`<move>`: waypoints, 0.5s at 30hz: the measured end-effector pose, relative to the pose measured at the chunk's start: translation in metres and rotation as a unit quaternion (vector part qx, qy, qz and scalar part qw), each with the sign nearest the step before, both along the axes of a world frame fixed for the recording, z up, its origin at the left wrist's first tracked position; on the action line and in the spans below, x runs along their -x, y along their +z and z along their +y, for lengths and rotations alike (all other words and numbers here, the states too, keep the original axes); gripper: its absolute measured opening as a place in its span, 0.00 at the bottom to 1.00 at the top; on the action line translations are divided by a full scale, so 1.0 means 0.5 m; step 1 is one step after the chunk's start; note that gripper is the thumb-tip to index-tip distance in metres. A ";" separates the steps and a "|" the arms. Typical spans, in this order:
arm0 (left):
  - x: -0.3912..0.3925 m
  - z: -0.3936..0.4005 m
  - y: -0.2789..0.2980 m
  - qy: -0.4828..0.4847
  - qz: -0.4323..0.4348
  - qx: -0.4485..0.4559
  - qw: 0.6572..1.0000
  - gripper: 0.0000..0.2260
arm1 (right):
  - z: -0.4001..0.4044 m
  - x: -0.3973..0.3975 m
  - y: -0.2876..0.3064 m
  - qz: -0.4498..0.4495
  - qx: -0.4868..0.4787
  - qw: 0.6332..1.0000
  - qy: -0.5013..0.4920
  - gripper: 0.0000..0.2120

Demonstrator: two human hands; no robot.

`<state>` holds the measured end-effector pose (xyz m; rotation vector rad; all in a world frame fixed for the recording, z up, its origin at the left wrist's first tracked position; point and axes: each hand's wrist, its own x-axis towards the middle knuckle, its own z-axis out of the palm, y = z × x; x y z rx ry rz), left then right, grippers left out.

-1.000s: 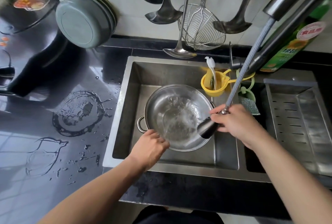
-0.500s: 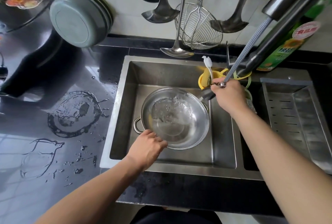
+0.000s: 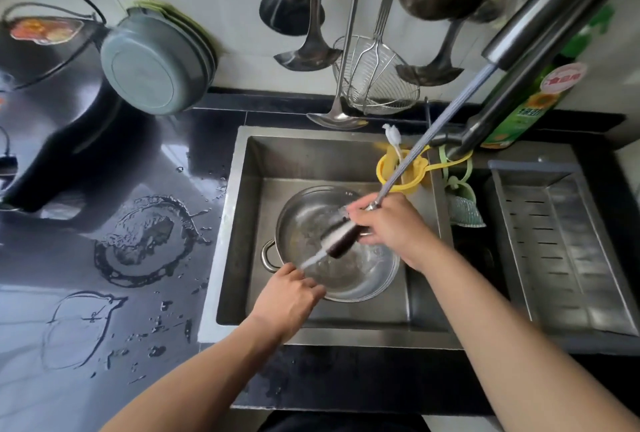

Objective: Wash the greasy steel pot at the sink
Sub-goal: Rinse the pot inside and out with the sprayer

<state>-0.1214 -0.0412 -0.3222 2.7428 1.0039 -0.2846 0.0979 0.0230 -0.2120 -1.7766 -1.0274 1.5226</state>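
Steel shows everywhere from the head camera: the steel pot (image 3: pixel 337 244) lies in the left basin of the sink (image 3: pixel 242 223), toward its front, tilted with its mouth up and one loop handle pointing at the basin's left wall. The left hand (image 3: pixel 289 296) grips the pot's near rim, fingers curled over the edge. The right hand (image 3: pixel 388 223) is wrapped round the pull-out spray head (image 3: pixel 341 239), held over the pot's right side, and a white jet of water (image 3: pixel 313 260) runs from it toward the near-left rim, just beside the left fingers. A braided hose (image 3: pixel 436 133) climbs from the spray head to the faucet (image 3: pixel 540 33) at the top right.

At the basin's back right corner hangs a yellow holder (image 3: pixel 384 168) with a white brush (image 3: pixel 391 132) in it; a green scrubber (image 3: pixel 464 210) hangs on the divider next to it. The right basin carries a grey drain tray (image 3: pixel 561 241). A green bottle (image 3: pixel 533 99) stands behind the faucet at the sink's back edge.

Left of the sink the black countertop (image 3: pixel 69 258) is wet with puddles (image 3: pixel 145 241). A grey-green pan (image 3: pixel 152 64), ladles (image 3: pixel 308 54) and a wire skimmer (image 3: pixel 377 81) hang on the wall behind.
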 end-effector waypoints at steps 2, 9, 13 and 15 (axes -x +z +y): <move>-0.001 0.000 0.010 -0.002 0.005 -0.009 1.000 0.07 | -0.026 -0.040 -0.008 -0.071 0.033 0.997 0.000 0.02; -0.031 0.068 0.078 0.080 -0.020 0.083 0.993 0.13 | 0.016 -0.169 0.044 -0.292 0.037 0.919 0.261 0.24; -0.064 0.109 0.186 0.304 -0.140 0.251 0.908 0.10 | 0.144 -0.246 0.063 -0.427 -0.074 0.816 0.383 0.17; -0.075 0.125 0.233 0.420 -0.241 0.272 0.831 0.07 | 0.206 -0.259 0.032 -0.529 -0.162 0.721 0.416 0.14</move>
